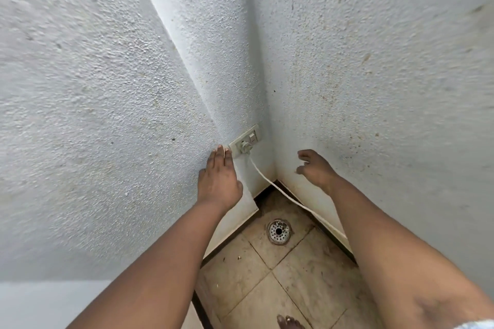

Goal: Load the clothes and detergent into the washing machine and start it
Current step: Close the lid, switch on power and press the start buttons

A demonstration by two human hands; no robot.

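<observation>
Head view looks down into a wall corner, with no washing machine, clothes or detergent in sight; the only task-related things are a wall socket (245, 137) and the plug (244, 147) seated in it. At far left, the rough white left wall (80, 115) fills the frame, and a smooth pale surface (48, 302) cuts across the bottom left corner; what it belongs to cannot be told. Next comes the left hand (217, 179), fingers straight and pressed together, lying flat against the wall with its fingertips (220, 151) just beside the socket's left edge, holding nothing. The socket plate sits low on the narrow wall face near the corner, with 1 small switch at its upper right. From the plug a white cable (278, 188) runs down and to the right along the foot of the right wall, then disappears behind the right forearm. Below it, the floor is stained beige tile (294, 288) with a round metal drain (278, 231) near the corner and dark skirting along both walls. A bare foot (288, 322) is cut off by the bottom edge. The right hand (314, 167) hovers apart from the socket to its right, fingers loosely curled and spread, gripping nothing. Behind it the right wall (387, 88) is speckled with brownish spots. A scrap of pale fabric (478, 324) shows at the bottom right corner, too cropped to identify.
</observation>
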